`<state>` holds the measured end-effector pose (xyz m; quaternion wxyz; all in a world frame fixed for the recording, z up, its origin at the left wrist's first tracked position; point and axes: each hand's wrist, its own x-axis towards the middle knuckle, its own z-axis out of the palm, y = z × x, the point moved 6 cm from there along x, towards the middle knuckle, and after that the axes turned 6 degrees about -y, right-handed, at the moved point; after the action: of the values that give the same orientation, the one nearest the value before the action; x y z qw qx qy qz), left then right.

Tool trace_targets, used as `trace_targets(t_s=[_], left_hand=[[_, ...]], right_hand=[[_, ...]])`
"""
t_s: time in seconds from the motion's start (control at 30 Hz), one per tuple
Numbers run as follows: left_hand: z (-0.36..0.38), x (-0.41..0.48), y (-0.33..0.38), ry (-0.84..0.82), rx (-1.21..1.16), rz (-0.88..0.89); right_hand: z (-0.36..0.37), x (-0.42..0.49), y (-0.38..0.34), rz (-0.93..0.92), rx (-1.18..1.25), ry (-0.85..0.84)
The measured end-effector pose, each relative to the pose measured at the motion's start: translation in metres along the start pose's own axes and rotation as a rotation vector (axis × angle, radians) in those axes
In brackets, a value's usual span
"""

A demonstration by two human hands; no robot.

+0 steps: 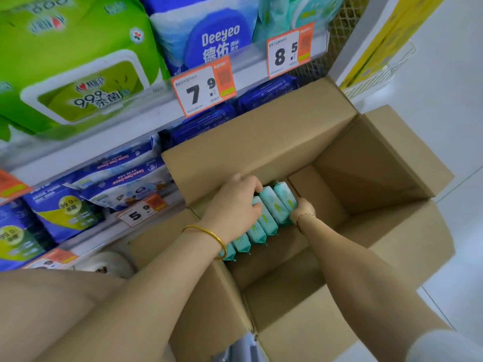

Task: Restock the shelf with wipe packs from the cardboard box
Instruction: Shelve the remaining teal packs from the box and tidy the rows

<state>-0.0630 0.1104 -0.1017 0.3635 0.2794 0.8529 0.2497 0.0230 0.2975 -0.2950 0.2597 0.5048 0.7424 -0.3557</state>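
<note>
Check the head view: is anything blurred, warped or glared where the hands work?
Head view: wide-angle bends the shelf edges; green pack top left is soft; box is evenly lit, no glare; left hand, right hand and wipe packs are fairly sharp.

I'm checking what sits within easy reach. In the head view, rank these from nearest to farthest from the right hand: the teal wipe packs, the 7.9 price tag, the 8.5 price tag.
From the right hand:
1. Teal wipe packs, in the cardboard box, gripped by that hand.
2. 7.9 price tag, on the shelf rail above, left.
3. 8.5 price tag, higher on the same rail.
</note>
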Motion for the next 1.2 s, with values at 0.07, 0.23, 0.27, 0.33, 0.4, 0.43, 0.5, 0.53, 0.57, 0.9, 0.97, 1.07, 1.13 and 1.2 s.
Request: trace_targets(t_s=[0.07, 0.23, 0.27, 0.33, 0.4, 0.43, 0.5, 0.53, 0.57, 0.9, 0.97, 1.07, 1.13, 1.2], left_hand=[[0.001, -0.002, 0.002, 0.003, 0.001, 0.004], [0.007, -0.007, 0.005, 0.010, 0.020, 0.012], [0.008, -0.008, 0.006, 0.010, 0.023, 0.014], [0.011, -0.011, 0.009, 0.015, 0.025, 0.031], [0.014, -0.015, 0.018, 0.015, 0.022, 0.082], [0.016, -0.018, 0.023, 0.007, 0.028, 0.118], [0.021, -0.024, 0.035, -0.008, 0.091, 0.185], [0.022, -0.027, 0.041, -0.004, 0.144, 0.206], [0.022, -0.030, 0.045, 0.011, 0.205, 0.221], [-0.076, -0.070, 0.071, 0.282, -0.553, 0.154], [-0.089, -0.085, 0.070, 0.171, -0.893, 0.120], [-0.110, -0.108, 0.078, 0.079, -1.102, 0.157], [-0.125, -0.121, 0.084, 0.066, -1.186, 0.181], [-0.139, -0.129, 0.089, 0.052, -1.245, 0.205]], right_hand=[[-0.006, -0.006, 0.001, 0.005, 0.005, 0.007], [-0.039, -0.032, -0.004, 0.043, 0.052, 0.012], [-0.048, -0.040, -0.007, 0.038, 0.082, -0.007], [-0.065, -0.062, -0.013, 0.029, 0.212, -0.063], [-0.073, -0.093, -0.015, 0.054, 0.473, -0.154], [-0.074, -0.110, -0.016, 0.061, 0.601, -0.210], [-0.075, -0.142, -0.022, 0.025, 0.728, -0.315], [-0.076, -0.157, -0.028, -0.016, 0.751, -0.359], [-0.078, -0.172, -0.036, -0.062, 0.772, -0.393], [-0.145, -0.260, -0.104, -0.490, 0.801, -0.260], [-0.163, -0.268, -0.111, -0.557, 0.762, -0.122], [-0.171, -0.289, -0.127, -0.653, 0.704, -0.149], [-0.170, -0.306, -0.141, -0.699, 0.695, -0.269], [-0.172, -0.319, -0.156, -0.770, 0.702, -0.358]])
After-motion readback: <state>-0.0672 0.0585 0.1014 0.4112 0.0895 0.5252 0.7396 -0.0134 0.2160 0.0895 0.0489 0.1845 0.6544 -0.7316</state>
